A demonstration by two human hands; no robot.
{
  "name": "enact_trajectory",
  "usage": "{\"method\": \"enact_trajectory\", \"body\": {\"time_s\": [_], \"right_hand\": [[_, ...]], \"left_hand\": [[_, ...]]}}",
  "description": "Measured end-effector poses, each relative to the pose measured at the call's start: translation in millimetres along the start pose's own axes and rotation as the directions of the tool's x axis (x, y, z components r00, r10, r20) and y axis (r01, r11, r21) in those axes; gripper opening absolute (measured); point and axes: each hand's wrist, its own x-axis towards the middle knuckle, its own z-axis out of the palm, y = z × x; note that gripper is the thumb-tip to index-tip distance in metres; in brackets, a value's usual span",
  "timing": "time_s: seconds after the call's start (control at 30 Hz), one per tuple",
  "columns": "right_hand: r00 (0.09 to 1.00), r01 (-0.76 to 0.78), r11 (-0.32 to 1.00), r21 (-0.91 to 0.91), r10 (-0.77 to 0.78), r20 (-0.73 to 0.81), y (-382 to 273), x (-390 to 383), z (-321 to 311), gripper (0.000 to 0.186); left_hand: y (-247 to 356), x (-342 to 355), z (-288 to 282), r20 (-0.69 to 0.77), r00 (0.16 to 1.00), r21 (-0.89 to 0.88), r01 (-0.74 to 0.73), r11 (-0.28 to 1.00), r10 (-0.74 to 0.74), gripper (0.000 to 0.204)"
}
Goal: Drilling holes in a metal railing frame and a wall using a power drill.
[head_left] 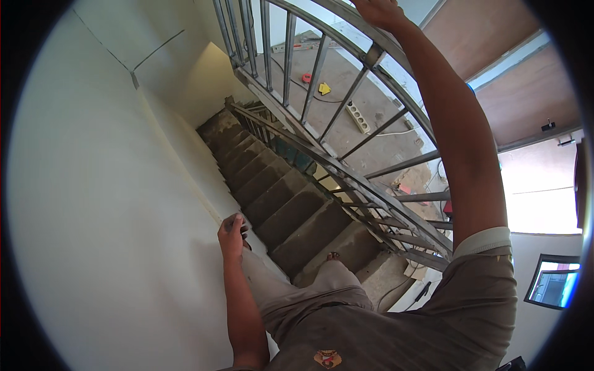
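Observation:
My left hand (232,235) hangs beside the white wall on the left, over the stairs. Its fingers are curled in, and the inside of the hand is hidden, so anything held there cannot be made out. My right arm stretches up to the metal stair railing (322,59). At the top edge of the view my right hand (378,12) lies on the curved handrail (396,51), its fingertips partly cut off. Below me, bare concrete stairs (291,204) run down toward the far left, with my bare foot (334,255) on one step.
Past the railing, a dusty floor holds a white power strip (358,117) with cable, a yellow object (324,88) and a red round object (306,78). The white wall (124,216) borders the stairs on the left. A framed mirror or window (552,281) shows at right.

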Motion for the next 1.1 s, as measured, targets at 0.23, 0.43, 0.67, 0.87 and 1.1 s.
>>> {"method": "enact_trajectory", "body": {"time_s": [0.23, 0.43, 0.67, 0.87, 1.1], "right_hand": [[0.979, -0.013, 0.972, -0.234, 0.060, 0.196, -4, 93, 65, 0.093], [0.965, -0.082, 0.933, -0.349, 0.162, 0.205, 2, 157, 107, 0.080], [0.980, -0.136, 0.932, -0.335, 0.175, 0.091, 1, 135, 115, 0.074], [0.984, -0.157, 0.935, -0.318, 0.176, 0.033, -20, 126, 113, 0.052], [0.978, -0.167, 0.897, -0.409, 0.203, 0.047, 26, 141, 122, 0.071]], "left_hand": [[24, 45, 5, 0.021, 1.000, 0.001, -0.003, 1.000, 0.003, 0.034], [14, 145, -28, -0.018, 0.989, -0.071, 0.147, 0.987, -0.148, 0.030], [101, 258, -36, 0.030, 0.951, 0.063, 0.305, 0.950, -0.307, 0.031], [242, 304, -32, 0.063, 0.981, -0.095, 0.186, 0.978, -0.181, 0.026], [327, 287, -40, 0.113, 0.993, -0.036, 0.028, 0.999, -0.024, 0.027]]}}
